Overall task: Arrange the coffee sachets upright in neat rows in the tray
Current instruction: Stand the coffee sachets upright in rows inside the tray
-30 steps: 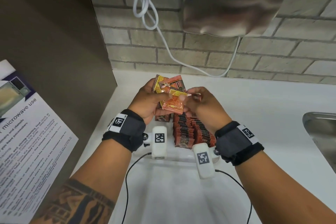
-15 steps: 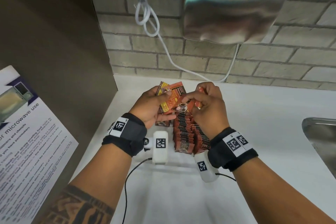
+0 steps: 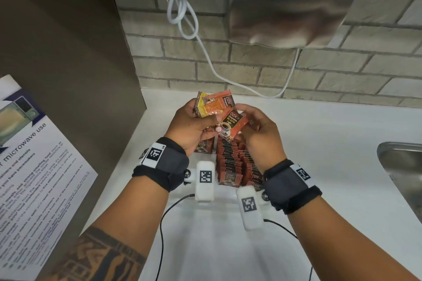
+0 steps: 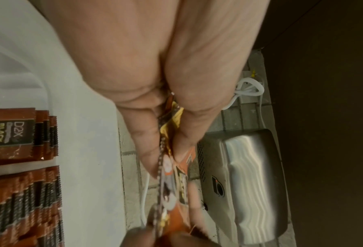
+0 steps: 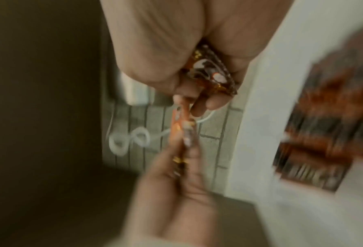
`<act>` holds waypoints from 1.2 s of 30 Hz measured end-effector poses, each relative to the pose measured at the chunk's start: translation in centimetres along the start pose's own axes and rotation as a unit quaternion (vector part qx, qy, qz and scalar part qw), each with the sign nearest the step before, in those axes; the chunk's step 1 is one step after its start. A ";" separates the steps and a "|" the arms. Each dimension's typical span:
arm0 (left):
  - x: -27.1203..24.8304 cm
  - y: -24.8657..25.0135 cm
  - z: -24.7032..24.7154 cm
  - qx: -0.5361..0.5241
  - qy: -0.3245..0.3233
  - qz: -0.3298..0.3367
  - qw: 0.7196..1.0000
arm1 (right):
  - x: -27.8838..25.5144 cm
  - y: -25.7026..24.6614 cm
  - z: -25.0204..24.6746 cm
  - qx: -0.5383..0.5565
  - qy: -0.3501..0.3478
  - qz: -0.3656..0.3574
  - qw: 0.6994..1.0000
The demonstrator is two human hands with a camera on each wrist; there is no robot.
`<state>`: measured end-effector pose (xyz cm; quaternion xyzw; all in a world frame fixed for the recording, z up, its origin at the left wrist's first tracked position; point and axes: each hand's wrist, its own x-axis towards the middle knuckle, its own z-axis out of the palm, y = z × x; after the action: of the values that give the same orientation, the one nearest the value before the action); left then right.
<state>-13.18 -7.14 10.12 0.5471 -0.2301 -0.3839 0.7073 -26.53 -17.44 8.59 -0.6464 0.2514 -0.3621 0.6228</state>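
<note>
My left hand (image 3: 189, 125) grips a fanned bunch of orange-brown coffee sachets (image 3: 214, 104) above the tray's far end. In the left wrist view the bunch (image 4: 167, 167) shows edge-on between thumb and fingers. My right hand (image 3: 260, 130) pinches a single sachet (image 3: 231, 123), label side up and tilted, just right of the bunch. The blurred right wrist view shows a corner of that sachet (image 5: 210, 75) in the curled fingers. Under both hands, rows of upright sachets (image 3: 230, 166) stand in the white tray (image 3: 228, 196). These rows (image 4: 17, 208) also appear in the left wrist view.
The tray sits on a white counter (image 3: 331, 143) against a brick wall. A steel hand dryer (image 3: 294, 2) and its looped white cord (image 3: 182, 11) hang above. A brown panel (image 3: 68, 52) with a microwave notice (image 3: 29, 166) stands left. A steel sink (image 3: 402, 166) lies right.
The right hand has drawn one sachet away from the left hand's bunch and turned it, so its printed front now faces up. The left hand holds the bunch in much the same place.
</note>
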 end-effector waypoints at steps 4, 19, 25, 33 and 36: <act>0.0 -0.4 0.4 -0.018 0.020 0.015 1.000 | 0.1 -0.8 0.5 0.181 -0.009 0.142 0.973; 0.1 -0.8 0.8 -0.058 0.031 -0.015 0.998 | 1.2 -0.6 0.3 0.135 -0.044 0.131 0.981; 0.0 -0.6 0.5 -0.065 0.047 -0.023 0.997 | 1.0 -1.1 0.3 0.032 -0.026 0.082 0.996; -0.3 0.1 0.7 -0.017 0.036 -0.050 0.998 | 1.0 -2.0 0.2 -0.088 -0.102 0.038 0.990; -0.3 0.2 0.8 -0.004 0.057 -0.055 0.997 | 1.0 -2.0 0.3 -0.083 -0.086 0.062 0.991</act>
<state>-13.88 -7.31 10.61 0.5772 -0.1576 -0.3909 0.6994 -25.92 -17.87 10.78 -0.7077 0.2654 -0.2440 0.6077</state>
